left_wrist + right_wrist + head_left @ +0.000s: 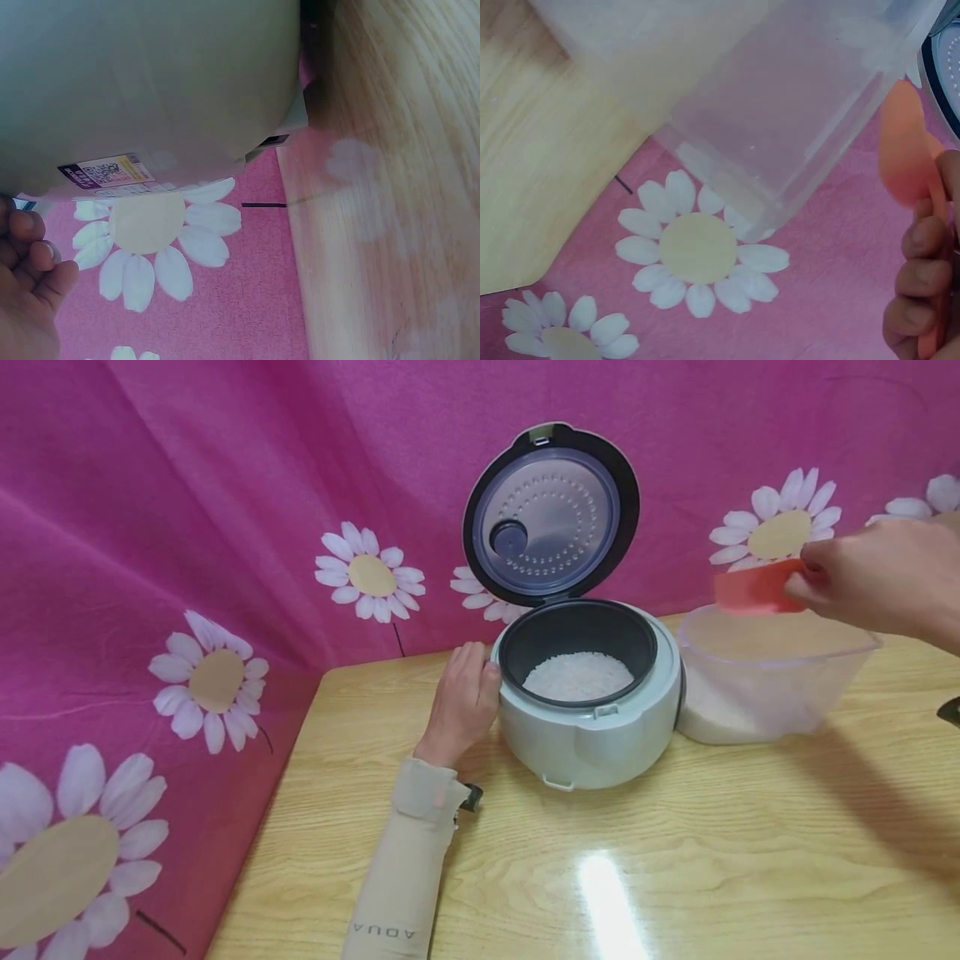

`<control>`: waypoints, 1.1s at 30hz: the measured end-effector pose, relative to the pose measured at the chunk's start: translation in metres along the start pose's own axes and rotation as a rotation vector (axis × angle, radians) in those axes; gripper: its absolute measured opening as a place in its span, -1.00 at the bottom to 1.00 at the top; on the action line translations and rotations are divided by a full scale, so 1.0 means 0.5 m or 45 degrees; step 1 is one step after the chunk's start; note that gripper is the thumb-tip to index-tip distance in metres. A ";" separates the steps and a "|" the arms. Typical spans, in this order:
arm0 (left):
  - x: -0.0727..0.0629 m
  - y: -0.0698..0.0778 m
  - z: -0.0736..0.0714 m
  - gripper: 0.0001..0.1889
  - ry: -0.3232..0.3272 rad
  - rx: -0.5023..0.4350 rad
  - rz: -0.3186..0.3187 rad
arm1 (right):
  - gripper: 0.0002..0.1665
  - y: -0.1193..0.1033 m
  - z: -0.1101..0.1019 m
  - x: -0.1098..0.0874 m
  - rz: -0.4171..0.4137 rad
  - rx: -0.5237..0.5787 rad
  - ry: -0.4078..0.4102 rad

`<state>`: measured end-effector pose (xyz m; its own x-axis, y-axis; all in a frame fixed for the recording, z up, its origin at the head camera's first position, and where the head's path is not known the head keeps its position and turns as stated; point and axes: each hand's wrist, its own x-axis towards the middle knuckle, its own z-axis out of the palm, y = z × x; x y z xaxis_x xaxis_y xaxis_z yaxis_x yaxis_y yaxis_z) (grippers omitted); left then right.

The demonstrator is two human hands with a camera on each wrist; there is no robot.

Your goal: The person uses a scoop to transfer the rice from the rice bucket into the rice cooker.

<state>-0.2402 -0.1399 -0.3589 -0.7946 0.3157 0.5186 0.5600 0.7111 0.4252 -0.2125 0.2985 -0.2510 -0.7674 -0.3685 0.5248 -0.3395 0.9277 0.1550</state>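
Observation:
An open rice cooker (588, 739) has white rice (579, 677) in its dark inner pot (525, 631). My left hand (467, 689) rests against the cooker's upper left side, its thumb at the rim. In the left wrist view, the left hand's fingers (46, 283) are loosely curled beside the cooker wall. With my right hand (862, 572) I grip the handle of an orange scoop (757, 589). The scoop is over the clear plastic bin (817, 681), which stands right of the cooker with white grains (712, 714) in it. In the right wrist view the scoop (901, 146) shows its rounded bowl.
The cooker's raised lid (562, 510) leans back near the pink flowered cloth (300, 460) behind the wooden table (525, 877). The bin stands close against the cooker's right side. A label (105, 171) is on the cooker's outer wall.

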 end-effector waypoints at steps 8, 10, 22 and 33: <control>-0.001 -0.002 0.001 -0.64 -0.002 -0.002 0.000 | -0.60 0.022 0.026 -0.023 -0.048 0.022 -0.119; -0.001 -0.002 0.001 -0.65 -0.005 -0.001 -0.002 | -0.63 0.028 0.030 -0.024 -0.048 0.017 -0.165; 0.001 -0.002 0.000 -0.65 0.003 -0.008 -0.001 | -0.65 0.038 0.053 -0.016 0.040 -0.051 -0.684; -0.001 -0.004 0.001 -0.65 -0.004 -0.016 -0.023 | -0.72 0.002 0.088 0.011 -0.050 0.003 -0.803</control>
<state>-0.2411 -0.1411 -0.3605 -0.8051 0.3052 0.5085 0.5487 0.7089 0.4433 -0.2410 0.2950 -0.2847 -0.9270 -0.3672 -0.0760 -0.3748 0.9129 0.1617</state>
